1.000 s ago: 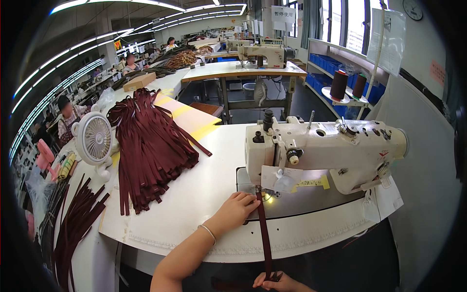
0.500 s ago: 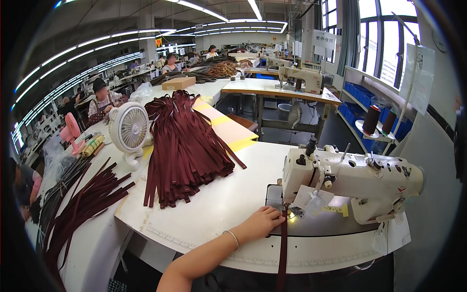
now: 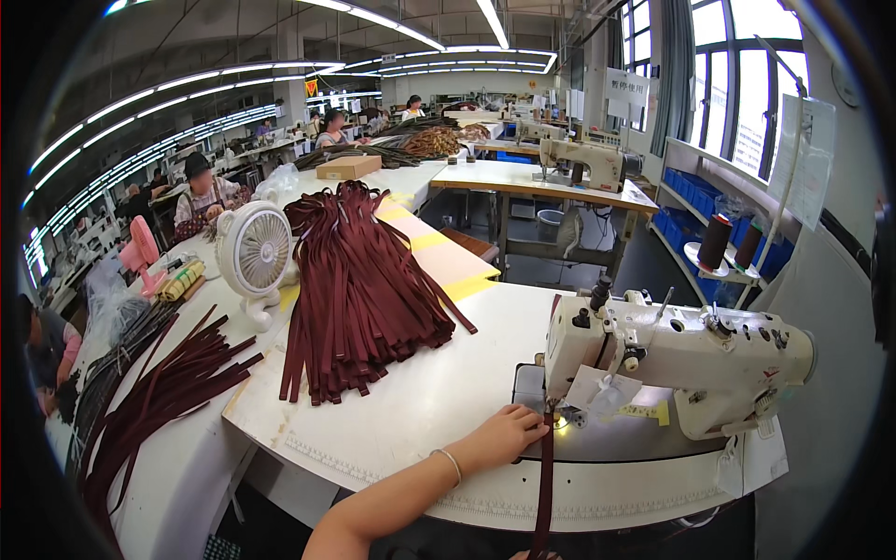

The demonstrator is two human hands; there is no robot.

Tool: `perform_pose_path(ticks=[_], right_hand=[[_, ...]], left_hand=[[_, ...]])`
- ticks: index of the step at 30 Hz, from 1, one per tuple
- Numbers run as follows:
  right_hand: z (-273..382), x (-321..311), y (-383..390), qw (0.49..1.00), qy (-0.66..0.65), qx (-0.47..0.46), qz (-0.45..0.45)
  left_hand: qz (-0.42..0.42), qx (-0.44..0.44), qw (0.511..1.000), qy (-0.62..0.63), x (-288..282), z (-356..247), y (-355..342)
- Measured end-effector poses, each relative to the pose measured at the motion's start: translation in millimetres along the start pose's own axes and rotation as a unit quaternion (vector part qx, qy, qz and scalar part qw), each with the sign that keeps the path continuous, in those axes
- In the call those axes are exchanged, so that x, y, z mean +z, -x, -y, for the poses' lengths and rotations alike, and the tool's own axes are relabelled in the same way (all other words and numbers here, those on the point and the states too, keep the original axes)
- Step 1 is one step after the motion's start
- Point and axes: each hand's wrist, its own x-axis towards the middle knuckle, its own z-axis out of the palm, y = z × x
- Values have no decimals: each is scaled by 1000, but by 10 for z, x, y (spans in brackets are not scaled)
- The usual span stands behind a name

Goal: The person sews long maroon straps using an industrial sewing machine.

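At the white sewing machine [image 3: 677, 350], my left hand [image 3: 504, 439] lies with slightly bent fingers on the metal bed, fingertips on a burgundy strap [image 3: 546, 476] just below the needle area. The strap runs down toward me to the lower edge, where my right hand [image 3: 525, 556] shows only as fingertips closed on it. A large heap of burgundy straps [image 3: 359, 308] lies on the white tabletop [image 3: 481, 317] left of the machine, with more straps [image 3: 149, 411] farther left.
A white fan [image 3: 250, 247], pink fan [image 3: 142, 247] and cardboard box [image 3: 347, 168] stand on the tables. Co-workers [image 3: 201, 196] sit along the left. Another sewing machine [image 3: 583, 163] stands behind. Thread cones [image 3: 717, 243] and blue bins [image 3: 691, 191] are at the right.
The view has tilted up and swung, so the scene sits farther right and lower. My right hand has mostly left the frame. My left hand stays at the needle area on the strap.
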Motion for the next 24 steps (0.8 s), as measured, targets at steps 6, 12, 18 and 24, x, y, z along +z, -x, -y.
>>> perform_pose_path(ticks=[6,12,18,24], right_hand=[[-61,-117,-104,998,-40,-14,-51],[-145,-135,-16,999,-24,-6,23],[-214,-119,147,997,2,24,71],[-113,-123,249,982,44,55,175]], left_hand=[[-1,2,1000,6,-15,-10,2],[-8,7,1000,-1,-8,-11,0],[-10,7,1000,-7,-12,-10,-4],[-9,6,1000,-6,10,-1,5]])
